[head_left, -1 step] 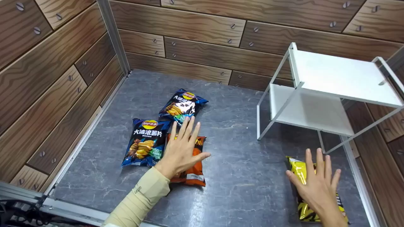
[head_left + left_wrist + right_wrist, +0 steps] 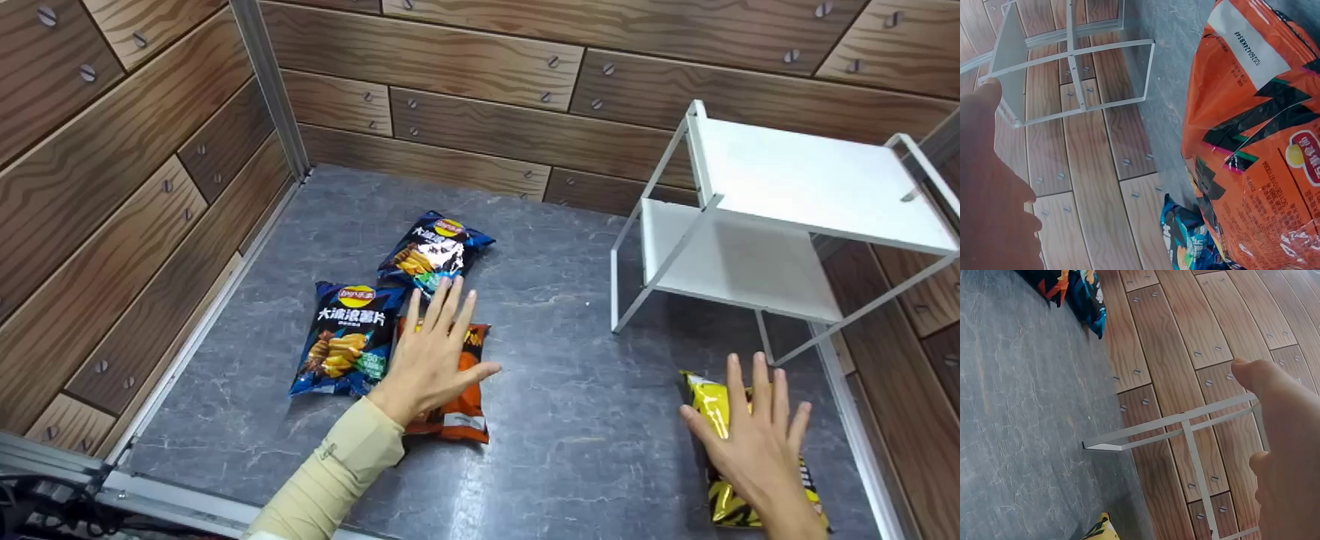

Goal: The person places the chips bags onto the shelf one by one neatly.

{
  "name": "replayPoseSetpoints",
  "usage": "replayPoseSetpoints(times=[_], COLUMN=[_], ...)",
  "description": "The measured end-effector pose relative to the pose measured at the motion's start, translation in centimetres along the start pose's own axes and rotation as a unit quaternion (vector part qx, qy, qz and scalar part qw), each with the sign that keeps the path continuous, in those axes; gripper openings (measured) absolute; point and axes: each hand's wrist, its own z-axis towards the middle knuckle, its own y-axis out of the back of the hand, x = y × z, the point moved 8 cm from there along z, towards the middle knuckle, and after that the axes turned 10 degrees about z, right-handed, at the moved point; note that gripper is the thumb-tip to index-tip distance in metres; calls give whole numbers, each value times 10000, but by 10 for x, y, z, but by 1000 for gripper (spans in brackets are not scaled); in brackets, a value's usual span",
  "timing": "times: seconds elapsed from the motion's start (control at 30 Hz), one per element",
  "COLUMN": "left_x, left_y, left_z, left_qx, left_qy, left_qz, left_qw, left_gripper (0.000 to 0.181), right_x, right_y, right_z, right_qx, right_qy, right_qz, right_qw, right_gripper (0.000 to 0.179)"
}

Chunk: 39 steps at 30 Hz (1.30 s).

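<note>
The left hand (image 2: 431,356) is held above the orange bag (image 2: 466,409), palm down, with straight fingers spread wide and the thumb set out to the side; nothing is gripped, and in the left wrist view a gap is seen between hand and bag. The right hand (image 2: 754,442) is held likewise over the yellow bag (image 2: 709,397), its fingers also fanned and nothing held, so the weight of both bags is seemingly borne by the grey surface (image 2: 570,360) alone. All the bags are laid flat, presumably because soft, puffed packs could hardly be kept upright without support. The left blue bag (image 2: 346,337) is set just beside the orange one, with the far blue bag (image 2: 439,247) placed beyond them at a slant; whether their edges touch cannot be told for certain, as part of the group is covered by the left hand. The yellow bag is placed well apart from these, on the near side of the white rack (image 2: 817,180). The rack is held upright by its own frame, by which its two shelves are carried one above the other, near the wooden-patterned wall (image 2: 480,67).
</note>
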Motion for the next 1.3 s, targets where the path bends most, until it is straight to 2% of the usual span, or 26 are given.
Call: replayPoseSetpoints(times=[0.17,0.3,0.63,0.83,0.97,1.1,1.17,1.3], left_x=[-2,-5,-21,-31,-37,-46,-51,-65], left_y=[2,5,10,0,0,5,9,16], left_z=[5,9,32,38,45,59,66,83], left_qx=[35,-72,-222,-51,-99,-133,-152,-214], left_qy=[-31,-55,-102,-38,18,58,33,-59], left_qz=[57,-2,-260,-708,-1005,-1167,-1212,-1297], left_qw=[10000,10000,9994,9975,9949,9931,9925,9913], left_gripper=[98,96,92,87,84,81,80,77], right_x=[-4,-9,-28,-45,-49,-51,-52,-57], right_y=[4,8,37,50,62,84,100,136], right_z=[-2,-4,-4,-6,-4,6,12,23], right_qx=[-70,-134,-522,-656,-932,-1328,-1670,-2555], right_qy=[-30,-33,-154,-418,-339,-352,-361,-508], right_qz=[-30,-8,205,274,530,870,1077,1642], right_qw=[10000,9999,9983,9966,9937,9867,9794,9514], right_gripper=[95,94,91,89,86,81,77,68])
